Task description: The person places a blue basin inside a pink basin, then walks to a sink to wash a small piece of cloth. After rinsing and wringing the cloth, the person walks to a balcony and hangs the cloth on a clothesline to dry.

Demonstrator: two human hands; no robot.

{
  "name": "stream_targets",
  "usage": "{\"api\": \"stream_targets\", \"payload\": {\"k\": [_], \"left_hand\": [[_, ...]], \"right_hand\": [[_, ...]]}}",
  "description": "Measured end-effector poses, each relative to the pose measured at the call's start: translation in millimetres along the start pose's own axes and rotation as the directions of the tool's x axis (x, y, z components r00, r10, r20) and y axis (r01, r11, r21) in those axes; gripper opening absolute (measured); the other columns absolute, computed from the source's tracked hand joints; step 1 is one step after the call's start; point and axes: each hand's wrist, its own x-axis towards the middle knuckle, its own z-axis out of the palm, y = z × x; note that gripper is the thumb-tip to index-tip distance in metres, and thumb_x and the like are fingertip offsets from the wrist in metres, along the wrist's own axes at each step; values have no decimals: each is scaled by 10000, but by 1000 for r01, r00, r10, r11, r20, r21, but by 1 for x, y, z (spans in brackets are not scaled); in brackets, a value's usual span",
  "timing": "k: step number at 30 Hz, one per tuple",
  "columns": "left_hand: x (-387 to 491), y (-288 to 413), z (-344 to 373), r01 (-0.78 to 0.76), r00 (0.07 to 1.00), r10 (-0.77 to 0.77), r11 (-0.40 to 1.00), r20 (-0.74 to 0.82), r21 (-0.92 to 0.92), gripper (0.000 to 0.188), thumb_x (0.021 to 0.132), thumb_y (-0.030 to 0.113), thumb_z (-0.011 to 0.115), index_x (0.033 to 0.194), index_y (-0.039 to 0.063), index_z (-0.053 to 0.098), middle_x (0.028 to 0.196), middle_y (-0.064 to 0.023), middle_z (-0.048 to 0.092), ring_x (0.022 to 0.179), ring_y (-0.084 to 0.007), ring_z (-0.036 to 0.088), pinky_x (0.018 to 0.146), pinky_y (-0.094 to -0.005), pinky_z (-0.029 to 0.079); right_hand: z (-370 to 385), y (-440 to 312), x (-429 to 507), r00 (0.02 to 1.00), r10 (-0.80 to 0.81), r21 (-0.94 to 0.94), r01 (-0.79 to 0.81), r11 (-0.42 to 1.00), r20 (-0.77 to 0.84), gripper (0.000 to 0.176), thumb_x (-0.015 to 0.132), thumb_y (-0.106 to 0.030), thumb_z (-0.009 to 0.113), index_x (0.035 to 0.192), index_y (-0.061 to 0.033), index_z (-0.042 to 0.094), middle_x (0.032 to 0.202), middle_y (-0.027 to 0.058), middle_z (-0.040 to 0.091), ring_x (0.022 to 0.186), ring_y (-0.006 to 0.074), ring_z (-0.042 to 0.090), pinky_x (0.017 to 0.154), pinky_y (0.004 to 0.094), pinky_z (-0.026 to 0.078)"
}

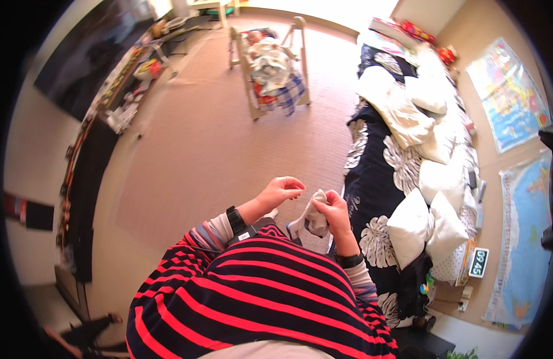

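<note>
My right hand (335, 211) pinches a small white and grey cloth item (316, 220) with a blue edge, which hangs limp in front of my striped top. Its exact kind is unclear, though it may be a sock. To the left of the cloth and apart from it is my left hand (283, 192), fingers curled in towards the thumb, with nothing visible in them. Each wrist wears a black band. Part of a foot (272, 213) shows below my left hand.
A wooden-framed cot (305, 76) on casters stands ahead on the carpet (204, 148), a blurred figure under cloths in it. Along my right runs a bed with dark leaf-patterned bedding (370, 175) and white pillows (408, 224). A long dark cabinet (90, 170) lines the left wall.
</note>
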Motion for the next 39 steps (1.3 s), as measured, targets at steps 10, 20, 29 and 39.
{"api": "stream_targets", "payload": {"k": [10,20,29,39], "left_hand": [[230,56,-42,-72,991,69,997,116,20,101,801,27,577,901,37,585,825,17,571,796,-59,511,720,-202,414],[408,90,-90,-57,984,12,965,-177,-256,58,837,49,464,871,59,509,814,4,548,749,-74,513,684,-210,408],[587,143,-98,-15,905,-94,967,-414,-253,107,832,80,513,931,58,546,842,-8,571,775,-82,523,681,-209,407],[766,184,-110,-116,956,30,953,-293,-281,72,853,107,532,904,58,543,824,20,557,765,-59,500,682,-200,399]], "right_hand": [[-62,-80,197,1000,-21,-10,21,1000,-6,142,792,-122,637,890,-22,612,790,-26,577,707,32,493,617,171,380],[-432,-80,465,755,70,222,102,970,-652,556,733,-16,613,1221,-7,346,891,136,566,704,219,608,562,346,507],[-494,-132,659,977,164,-196,-189,962,-137,235,731,-151,661,923,-26,609,794,31,611,713,117,562,654,248,453],[-323,-237,773,863,229,-41,-236,971,451,200,774,-38,646,968,-13,607,853,9,605,734,61,557,638,181,441]]}}
